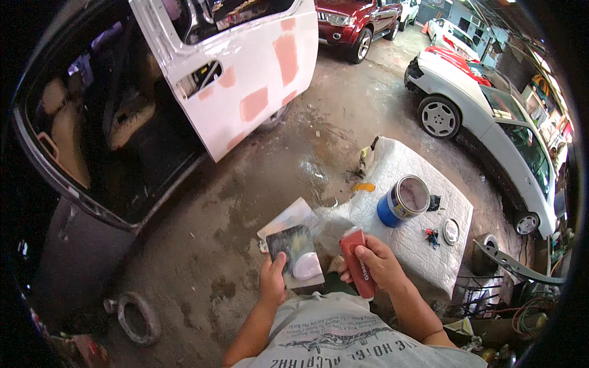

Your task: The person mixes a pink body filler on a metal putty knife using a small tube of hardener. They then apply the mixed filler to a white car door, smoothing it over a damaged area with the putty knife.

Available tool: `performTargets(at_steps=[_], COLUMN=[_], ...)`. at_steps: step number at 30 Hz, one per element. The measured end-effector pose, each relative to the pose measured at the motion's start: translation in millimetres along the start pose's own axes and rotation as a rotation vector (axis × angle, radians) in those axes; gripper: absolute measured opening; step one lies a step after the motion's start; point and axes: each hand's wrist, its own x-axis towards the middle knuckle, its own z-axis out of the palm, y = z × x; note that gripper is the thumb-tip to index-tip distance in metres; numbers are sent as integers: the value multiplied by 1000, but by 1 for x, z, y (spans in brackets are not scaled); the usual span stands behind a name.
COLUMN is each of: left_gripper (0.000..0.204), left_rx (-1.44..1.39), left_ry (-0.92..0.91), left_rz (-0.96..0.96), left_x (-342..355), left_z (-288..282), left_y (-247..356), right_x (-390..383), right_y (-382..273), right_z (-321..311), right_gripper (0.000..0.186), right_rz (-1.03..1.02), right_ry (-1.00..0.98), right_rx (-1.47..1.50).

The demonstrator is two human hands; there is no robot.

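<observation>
One blue can beyond red tool; door left.

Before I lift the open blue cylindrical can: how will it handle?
The open blue cylindrical can looks undented, so probably stiff. Pinkish material inside suggests some heft; amount unclear. Standing upright on white quilted sheeting, it may tip if pushed high.

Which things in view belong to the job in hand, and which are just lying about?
Job, judging by hands and smears:
- board with pink paste, left hand
- red tube, right hand
- likely blue can, pink-patched door

Probably just about:
- floor ring
- white car
- red car
</observation>
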Motion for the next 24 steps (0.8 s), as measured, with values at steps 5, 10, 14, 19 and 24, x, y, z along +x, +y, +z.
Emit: performTargets(at_steps=[5, 10, 14, 19, 24], left_gripper=[36, 35, 35, 36, 35], left_rx=[136, 193, 208, 201, 195], left_ry=[-32, -93, -145, -208, -240], left_rz=[5, 18, 2, -24, -79], left_x=[-10, -14, -21, -28, -35], left_z=[2, 1, 2, 4, 6], left_y=[5, 2, 8, 8, -1], right_x=[1, 0, 0, 2, 5], right_y=[-8, -15, -23, -38, -42], right_z=[20, 27, 33, 47, 52], right_gripper=[32, 34, 33, 30, 27], right_rz=[48, 186, 177, 211, 232], right_ry=[-54, -13, 23, 17, -34], right_rx=[-174, -267, -454, -650, -930])
